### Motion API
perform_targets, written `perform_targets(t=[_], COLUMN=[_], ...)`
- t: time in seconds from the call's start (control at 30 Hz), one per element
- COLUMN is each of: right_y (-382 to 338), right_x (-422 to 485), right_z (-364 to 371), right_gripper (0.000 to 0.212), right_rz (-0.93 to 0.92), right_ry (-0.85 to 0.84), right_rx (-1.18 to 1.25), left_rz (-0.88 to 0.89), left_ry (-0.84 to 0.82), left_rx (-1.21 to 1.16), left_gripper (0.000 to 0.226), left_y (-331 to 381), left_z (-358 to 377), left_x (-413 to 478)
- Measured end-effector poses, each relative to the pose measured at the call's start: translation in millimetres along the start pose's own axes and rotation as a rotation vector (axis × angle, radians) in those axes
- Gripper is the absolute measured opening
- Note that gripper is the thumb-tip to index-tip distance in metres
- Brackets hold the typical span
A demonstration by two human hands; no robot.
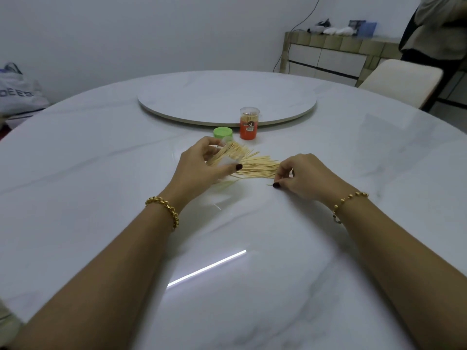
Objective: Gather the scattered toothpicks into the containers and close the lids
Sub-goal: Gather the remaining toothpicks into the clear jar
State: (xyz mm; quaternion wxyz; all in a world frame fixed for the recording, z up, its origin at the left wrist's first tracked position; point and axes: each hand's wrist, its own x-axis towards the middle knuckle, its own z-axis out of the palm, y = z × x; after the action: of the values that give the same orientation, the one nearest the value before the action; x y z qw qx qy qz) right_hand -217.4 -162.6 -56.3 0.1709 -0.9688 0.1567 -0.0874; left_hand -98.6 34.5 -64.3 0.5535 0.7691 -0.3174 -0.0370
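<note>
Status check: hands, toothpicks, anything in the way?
Left hand grips clear container, toothpicks sticking out. Right hand pinching at loose toothpick pile. Green lid off, lying behind; orange container upright. No obstruction seen.

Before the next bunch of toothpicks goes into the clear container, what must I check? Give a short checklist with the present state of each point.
1. Left hand grips the clear container, mouth tilted toward the pile: ok.
2. Right hand pinches toothpicks at the end of the pile: ok.
3. Room left in the clear container: cannot tell; toothpicks already stick out of its mouth.
4. Green lid near, on the table behind the left hand: ok.
5. All toothpicks gathered: not ok; many lie loose.
6. Orange container closed: cannot tell.
</note>
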Motion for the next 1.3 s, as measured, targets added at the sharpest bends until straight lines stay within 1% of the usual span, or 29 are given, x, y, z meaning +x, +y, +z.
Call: perform_targets(t=[0.03,0.07,0.13,0.17,0.2,0.4,0.73,0.9,1.0,1.1,1.3], right_y=[-0.4,-1.5,-3.1,-4.5,-6.2,-19.9,-24.2,-19.9,-17.2,-16.0,-19.0], right_x=[3.2,6.8,14.6,18.7,23.0,42.3,54.0,56.8,57.3,56.3,57.0], right_z=[4.1,7.9,14.0,15.5,16.6,25.4,41.7,40.6,38.9,34.7,30.5], right_gripper=[0.006,0.010,0.031,0.039,0.042,0.022,0.020,0.016,0.014,0.013,0.014], right_rz=[-0.015,-0.032,-0.064,-0.081,-0.099,-0.205,-0.207,-0.178,-0.153,-0.127,-0.087], right_ry=[0.043,0.087,0.123,0.125,0.127,0.197,0.339,0.406,0.453,0.447,0.443], right_rx=[-0.006,-0.016,-0.049,-0.071,-0.096,-0.176,-0.128,-0.019,0.119,0.276,0.432], left_rz=[-0.001,0.003,0.006,0.003,0.000,-0.012,-0.022,-0.042,-0.041,-0.039,-0.027], left_ry=[0.000,0.001,0.005,0.009,0.015,0.064,0.075,0.072,0.068,0.068,0.053], left_rx=[0.003,0.006,0.005,-0.001,-0.006,-0.025,-0.005,-0.013,-0.003,0.000,0.028], left_gripper=[0.049,0.049,0.049,0.049,0.049,0.049,0.051,0.051,0.050,0.049,0.048], left_y=[-0.2,-0.2,-0.6,-1.1,-1.4,-5.6,-10.2,-13.2,-13.0,-10.8,-9.7], left_z=[0.2,0.2,-0.5,-1.4,-2.4,-4.1,-1.3,-1.6,-0.4,0.0,2.5], left_x=[0.3,0.2,0.7,1.0,1.3,3.6,6.1,6.9,6.1,4.7,4.2])
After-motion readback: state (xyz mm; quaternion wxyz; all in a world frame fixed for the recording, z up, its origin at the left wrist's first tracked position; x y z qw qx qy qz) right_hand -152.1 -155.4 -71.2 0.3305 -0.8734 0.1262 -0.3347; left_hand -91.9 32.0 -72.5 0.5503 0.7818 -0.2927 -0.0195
